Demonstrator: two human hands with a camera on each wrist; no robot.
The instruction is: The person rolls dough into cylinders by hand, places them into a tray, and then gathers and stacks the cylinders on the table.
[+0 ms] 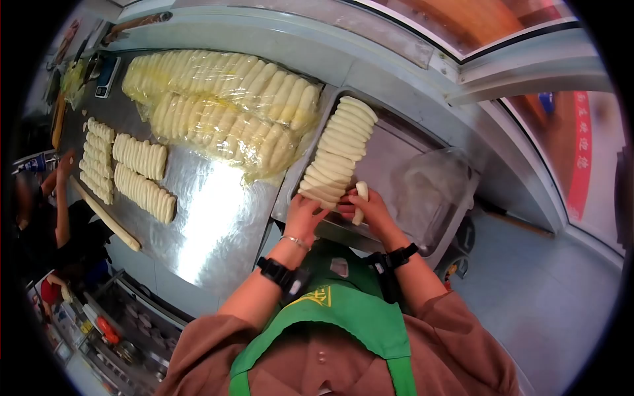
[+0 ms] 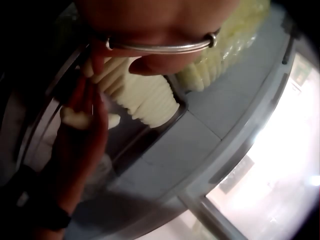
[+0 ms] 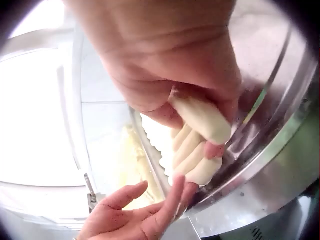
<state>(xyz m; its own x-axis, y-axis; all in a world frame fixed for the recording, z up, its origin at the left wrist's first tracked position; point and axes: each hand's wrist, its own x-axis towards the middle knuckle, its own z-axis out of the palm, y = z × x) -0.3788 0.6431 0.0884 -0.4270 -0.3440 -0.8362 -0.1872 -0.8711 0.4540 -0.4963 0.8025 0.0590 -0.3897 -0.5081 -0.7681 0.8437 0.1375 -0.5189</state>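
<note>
A long row of pale dough sticks (image 1: 342, 138) lies side by side along the left part of a metal tray (image 1: 391, 142). My right hand (image 1: 378, 212) holds a single dough stick (image 1: 361, 197) at the near end of that row, thumb on one side and fingers on the other. In the right wrist view this dough stick (image 3: 202, 120) sits just over the row's last pieces. My left hand (image 1: 303, 218) is at the row's near left corner. The right wrist view shows its fingers (image 3: 170, 207) extended, fingertips right at the end dough sticks.
Crumpled clear plastic (image 1: 436, 181) lies in the tray's right part. Plastic-covered dough rows (image 1: 224, 99) fill the back of the steel table (image 1: 224, 198) at left. Smaller dough rows (image 1: 142, 188) and a rolling pin (image 1: 109, 221) lie farther left, near another person's arm (image 1: 63, 198).
</note>
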